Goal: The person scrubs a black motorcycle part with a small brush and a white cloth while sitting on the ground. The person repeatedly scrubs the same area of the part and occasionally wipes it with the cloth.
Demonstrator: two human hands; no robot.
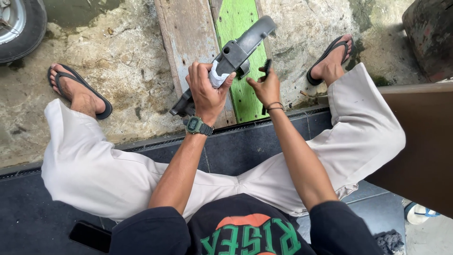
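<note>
Left hand [206, 92] is wrapped around the middle of a long grey plastic vehicle part [231, 59] with a white cloth [216, 78] trapped under the fingers – grip pressed together on part and cloth alike. The part is held in the air, tilted, its upper end over the green plank [236, 28] and its lower end just above the tiled step [245, 146] on which the person sits. Right hand [266, 87] pinches a small black brush [265, 71], bristle end up, just beside the part's bracket – grip pressed together on the handle. Judgement: cleaning appears to be under way; the surface shown looks largely free of dirt, though the underside is hidden and cannot be assessed. Noted nearby: bare weathered plank [188, 33], black sandals on both feet, a phone [89, 236] on the step, a wheel [19, 26] at the upper left
</note>
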